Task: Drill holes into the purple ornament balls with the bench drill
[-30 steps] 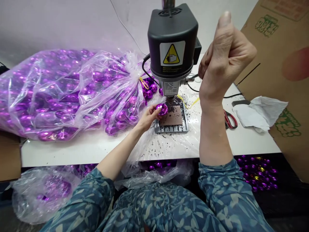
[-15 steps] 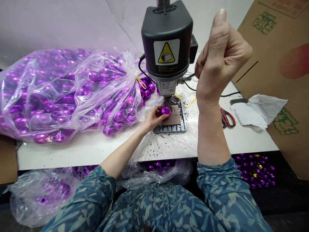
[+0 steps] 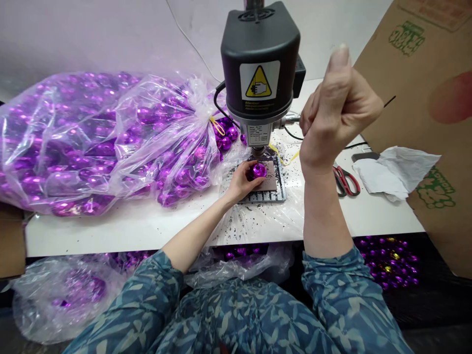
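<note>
So in the head view, the left hand (image 3: 246, 181) had its thumb and fingers curled around a shiny purple ball (image 3: 259, 170), gripping it from the left side. The ball sat over a brown board (image 3: 271, 183) on the metal base (image 3: 258, 197) of a black drill press (image 3: 260, 61), just under the chuck (image 3: 257, 152), though I couldn't tell if the two lined up dead-on. Pretty much round, so no long axis to speak of. Left hand was way closer to it; the right hand (image 3: 337, 110) was up higher, well off to the right, in a fist around the metal lever (image 3: 292, 119). Big clear bag (image 3: 121, 142) of purple balls lay over to the left.
</note>
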The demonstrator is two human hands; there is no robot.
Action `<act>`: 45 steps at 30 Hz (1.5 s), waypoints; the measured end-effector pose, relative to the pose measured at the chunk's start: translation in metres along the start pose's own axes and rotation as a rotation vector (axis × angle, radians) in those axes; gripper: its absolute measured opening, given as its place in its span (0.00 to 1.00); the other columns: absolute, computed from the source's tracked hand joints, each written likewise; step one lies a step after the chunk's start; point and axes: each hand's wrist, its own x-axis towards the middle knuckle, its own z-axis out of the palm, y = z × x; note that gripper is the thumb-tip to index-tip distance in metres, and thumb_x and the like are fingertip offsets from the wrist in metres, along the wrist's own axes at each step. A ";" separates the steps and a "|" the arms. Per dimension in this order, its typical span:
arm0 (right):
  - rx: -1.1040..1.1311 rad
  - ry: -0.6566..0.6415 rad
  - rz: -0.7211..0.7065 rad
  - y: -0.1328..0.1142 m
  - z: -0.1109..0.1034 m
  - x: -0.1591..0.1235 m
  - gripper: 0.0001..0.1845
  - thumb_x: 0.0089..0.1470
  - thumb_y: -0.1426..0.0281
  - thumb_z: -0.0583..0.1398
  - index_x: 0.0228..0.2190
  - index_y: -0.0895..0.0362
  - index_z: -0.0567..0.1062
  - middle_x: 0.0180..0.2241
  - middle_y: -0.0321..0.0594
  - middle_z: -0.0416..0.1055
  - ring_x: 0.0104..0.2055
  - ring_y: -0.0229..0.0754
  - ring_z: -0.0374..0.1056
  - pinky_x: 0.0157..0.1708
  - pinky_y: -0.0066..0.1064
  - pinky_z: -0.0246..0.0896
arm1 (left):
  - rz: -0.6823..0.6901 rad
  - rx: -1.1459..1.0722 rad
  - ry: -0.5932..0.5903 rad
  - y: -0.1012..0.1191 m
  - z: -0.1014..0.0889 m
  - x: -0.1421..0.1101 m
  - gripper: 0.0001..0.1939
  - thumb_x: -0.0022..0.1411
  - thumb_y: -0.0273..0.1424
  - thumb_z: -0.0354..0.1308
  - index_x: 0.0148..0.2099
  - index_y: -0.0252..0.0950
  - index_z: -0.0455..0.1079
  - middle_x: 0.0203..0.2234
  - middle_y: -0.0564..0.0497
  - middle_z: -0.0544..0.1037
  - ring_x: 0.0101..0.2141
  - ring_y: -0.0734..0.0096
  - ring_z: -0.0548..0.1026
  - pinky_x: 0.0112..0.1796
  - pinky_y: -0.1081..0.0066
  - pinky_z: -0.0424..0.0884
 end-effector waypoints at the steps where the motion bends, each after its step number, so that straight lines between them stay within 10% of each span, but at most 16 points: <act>1: -0.005 0.014 0.007 0.000 -0.002 -0.004 0.39 0.59 0.34 0.51 0.15 0.52 0.53 0.13 0.28 0.48 0.15 0.30 0.46 0.23 0.36 0.47 | -0.001 -0.002 -0.003 0.001 -0.001 0.000 0.28 0.58 0.35 0.75 0.59 0.38 0.74 0.51 0.42 0.80 0.51 0.55 0.80 0.53 0.55 0.78; 24: 0.145 0.151 -0.294 0.042 -0.023 -0.046 0.36 0.66 0.60 0.58 0.14 0.56 0.47 0.09 0.28 0.43 0.10 0.30 0.42 0.14 0.32 0.34 | -0.053 -0.041 -0.012 0.015 -0.003 -0.003 0.28 0.58 0.35 0.76 0.59 0.38 0.74 0.51 0.43 0.80 0.51 0.55 0.78 0.54 0.56 0.76; 38: 0.030 0.027 -0.041 0.003 0.004 0.005 0.37 0.59 0.37 0.54 0.15 0.51 0.52 0.13 0.29 0.46 0.15 0.32 0.45 0.20 0.37 0.50 | -0.152 -0.055 0.104 0.033 -0.013 -0.028 0.25 0.57 0.33 0.74 0.54 0.38 0.69 0.48 0.44 0.80 0.46 0.59 0.80 0.46 0.59 0.79; 40: 0.048 0.021 -0.051 0.004 0.005 0.007 0.37 0.57 0.38 0.56 0.15 0.51 0.53 0.13 0.29 0.45 0.14 0.32 0.45 0.20 0.37 0.49 | -0.171 -0.016 -0.040 0.044 -0.030 -0.053 0.22 0.58 0.34 0.72 0.52 0.38 0.69 0.46 0.45 0.80 0.43 0.61 0.80 0.43 0.61 0.79; 45: 0.041 0.024 -0.037 0.007 0.004 0.004 0.38 0.58 0.36 0.53 0.16 0.52 0.52 0.13 0.28 0.46 0.15 0.31 0.46 0.21 0.36 0.49 | -0.034 0.254 -0.875 0.070 -0.074 -0.126 0.22 0.57 0.41 0.76 0.48 0.39 0.73 0.41 0.47 0.80 0.39 0.58 0.80 0.39 0.63 0.77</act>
